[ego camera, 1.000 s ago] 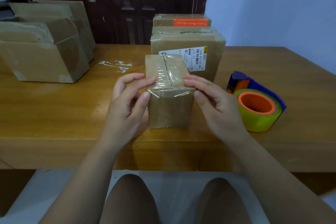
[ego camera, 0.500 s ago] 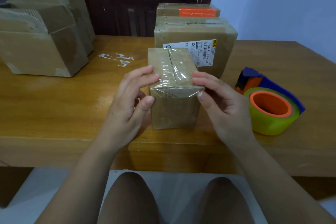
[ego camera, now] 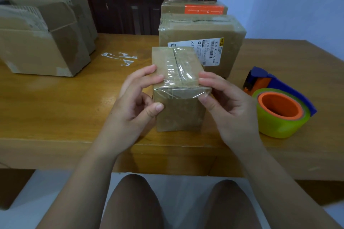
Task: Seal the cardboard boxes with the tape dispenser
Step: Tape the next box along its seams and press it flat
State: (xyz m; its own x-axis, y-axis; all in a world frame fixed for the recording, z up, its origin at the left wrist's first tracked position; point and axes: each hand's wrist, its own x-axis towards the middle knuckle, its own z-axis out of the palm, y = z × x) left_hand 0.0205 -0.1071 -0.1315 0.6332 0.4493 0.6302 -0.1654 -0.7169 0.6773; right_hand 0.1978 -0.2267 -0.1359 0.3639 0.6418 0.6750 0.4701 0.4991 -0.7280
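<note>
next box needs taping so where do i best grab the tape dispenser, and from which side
Probably take the tape dispenser by its blue frame, coming from above and the right with the right hand. It lies on its side, orange core facing up, so the frame runs exposed along its far edge. The box stands close on its left.

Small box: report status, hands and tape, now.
Left hand and right hand pinch small box at near top edge. Clear tape over top seam, down front. Tape dispenser lies right, untouched. Labelled box close behind.
</note>
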